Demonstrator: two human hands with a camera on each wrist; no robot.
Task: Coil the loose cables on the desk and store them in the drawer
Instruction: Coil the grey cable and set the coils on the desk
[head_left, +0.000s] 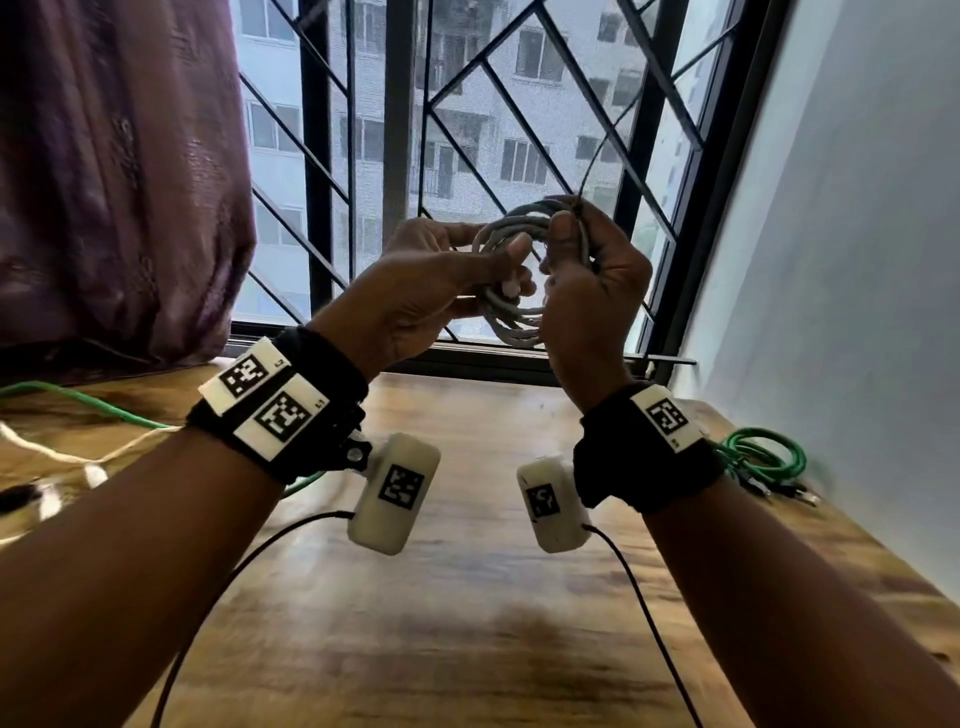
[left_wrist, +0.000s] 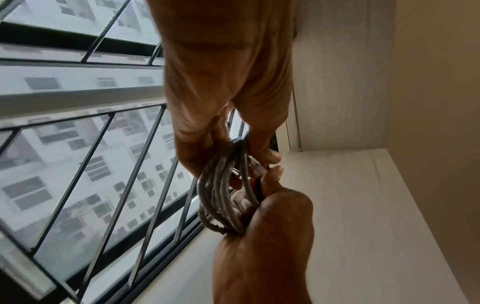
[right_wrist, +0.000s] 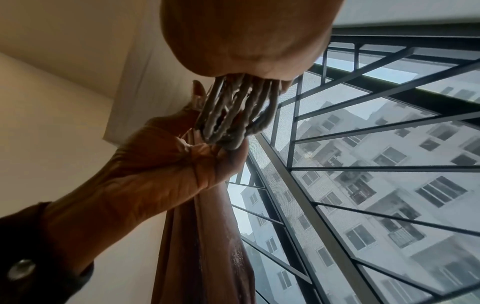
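A grey cable coil (head_left: 511, 325) of several loops hangs in the air between my hands, in front of the window. My left hand (head_left: 506, 260) grips the coil's left side, thumb across the loops. My right hand (head_left: 576, 234) pinches the coil's top right, and a thin loose end (head_left: 592, 161) rises above it. The left wrist view shows the coil (left_wrist: 221, 197) with my left hand (left_wrist: 233, 160) above it and my right hand (left_wrist: 270, 185) below. In the right wrist view the loops (right_wrist: 233, 115) run from my right hand (right_wrist: 259, 67) onto my left hand (right_wrist: 213, 144). No drawer is in view.
The wooden desk (head_left: 467, 597) lies below my arms. A coiled green cable (head_left: 763, 457) sits at its right edge by the wall. A loose green cable (head_left: 78, 400) and a white cable (head_left: 78, 457) trail across the left side. A purple curtain (head_left: 114, 182) hangs at left.
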